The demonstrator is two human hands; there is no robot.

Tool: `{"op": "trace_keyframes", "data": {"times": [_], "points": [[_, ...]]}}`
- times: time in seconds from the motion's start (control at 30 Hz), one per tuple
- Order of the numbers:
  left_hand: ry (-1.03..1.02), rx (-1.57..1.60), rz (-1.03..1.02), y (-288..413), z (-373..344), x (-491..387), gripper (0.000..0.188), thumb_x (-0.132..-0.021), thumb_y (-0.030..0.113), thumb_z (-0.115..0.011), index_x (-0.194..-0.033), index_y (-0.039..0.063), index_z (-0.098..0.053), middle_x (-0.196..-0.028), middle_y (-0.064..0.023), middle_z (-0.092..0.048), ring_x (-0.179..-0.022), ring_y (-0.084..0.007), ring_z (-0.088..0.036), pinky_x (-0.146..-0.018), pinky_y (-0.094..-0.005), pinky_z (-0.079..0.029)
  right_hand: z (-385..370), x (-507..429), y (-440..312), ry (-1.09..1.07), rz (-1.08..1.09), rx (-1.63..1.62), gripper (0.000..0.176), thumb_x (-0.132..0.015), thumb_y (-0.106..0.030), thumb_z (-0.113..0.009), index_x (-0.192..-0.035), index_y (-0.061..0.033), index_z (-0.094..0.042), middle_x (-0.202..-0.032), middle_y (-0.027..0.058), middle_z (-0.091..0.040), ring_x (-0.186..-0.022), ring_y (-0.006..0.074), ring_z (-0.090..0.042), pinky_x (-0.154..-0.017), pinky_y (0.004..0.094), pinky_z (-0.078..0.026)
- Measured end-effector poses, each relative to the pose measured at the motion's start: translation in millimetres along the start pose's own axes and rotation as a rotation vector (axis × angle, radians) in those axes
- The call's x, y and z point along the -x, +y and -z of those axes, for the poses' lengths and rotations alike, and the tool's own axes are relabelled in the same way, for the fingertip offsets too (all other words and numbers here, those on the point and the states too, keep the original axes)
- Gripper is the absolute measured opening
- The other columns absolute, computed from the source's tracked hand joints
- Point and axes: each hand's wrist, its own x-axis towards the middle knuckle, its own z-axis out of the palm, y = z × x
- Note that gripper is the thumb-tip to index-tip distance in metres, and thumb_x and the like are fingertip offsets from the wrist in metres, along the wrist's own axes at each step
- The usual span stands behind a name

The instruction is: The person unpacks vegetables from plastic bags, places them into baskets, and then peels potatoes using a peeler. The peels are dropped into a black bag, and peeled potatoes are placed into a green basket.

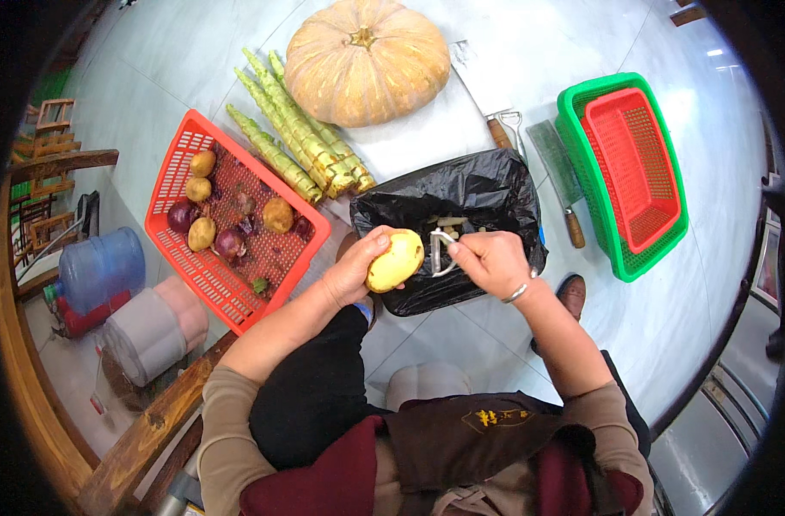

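Note:
My left hand (357, 267) holds a peeled yellow potato (396, 261) with a few dark spots left on its surface. A metal Y-shaped peeler (441, 253) is gripped in my right hand (494, 263), its blade just right of the potato and apart from it. Both hands are over the near part of a bin lined with a black plastic bag (495, 174), where some pale peelings (452, 221) lie. To the left, a red plastic basket (263, 193) holds several unpeeled potatoes (278, 215) and red onions (230, 243).
Beyond the bin lie a large pumpkin (368, 64) and several green stem vegetables (289, 138). Right of it are a second peeler (512, 124), a cleaver (555, 164) and nested green and red baskets (631, 168). A wooden beam (154, 419) and water jug (102, 271) stand left.

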Motion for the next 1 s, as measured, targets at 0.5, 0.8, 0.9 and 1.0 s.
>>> {"op": "trace_keyframes", "data": {"times": [0.5,0.8,0.9,1.0], "points": [[-0.028,-0.017,-0.065,5,-8,6,0.043,-0.087,0.037,-0.061,-0.112,0.004,-0.049,-0.099,-0.0086,-0.06,-0.086,-0.0156,-0.061,-0.076,-0.0305,-0.053,-18,8,38,-0.069,-0.129,0.268,0.036,-0.089,-0.033,-0.053,-0.064,-0.0083,-0.06,-0.062,0.0135,-0.059,-0.06,0.0346,-0.059,-0.053,0.0432,-0.046],[0.003,-0.067,-0.122,2,-8,4,0.038,-0.088,0.034,-0.058,-0.112,0.005,-0.048,-0.1,-0.0075,-0.058,-0.09,-0.014,-0.059,-0.08,-0.0294,-0.051,-47,1,2,0.029,-0.017,-0.141,0.027,-0.089,-0.027,-0.051,-0.071,-0.0094,-0.061,-0.068,0.0133,-0.061,-0.065,0.0335,-0.061,-0.059,0.0424,-0.048],[-0.013,-0.127,-0.163,1,-1,6,0.045,-0.085,0.038,-0.062,-0.112,0.004,-0.048,-0.1,-0.0073,-0.058,-0.089,-0.0141,-0.059,-0.079,-0.0292,-0.051,-43,7,33,-0.257,-0.076,0.308,0.032,-0.09,-0.033,-0.048,-0.075,-0.012,-0.065,-0.07,0.0106,-0.064,-0.067,0.0304,-0.063,-0.059,0.042,-0.048],[-0.124,-0.03,-0.193,26,-18,8,0.055,-0.08,0.045,-0.065,-0.112,0.004,-0.048,-0.1,-0.0075,-0.058,-0.09,-0.015,-0.06,-0.079,-0.0289,-0.051,-37,25,56,-0.291,-0.247,0.412,0.042,-0.092,-0.042,-0.044,-0.072,-0.0121,-0.066,-0.072,0.0103,-0.067,-0.067,0.0286,-0.065,-0.059,0.0414,-0.049]]}}
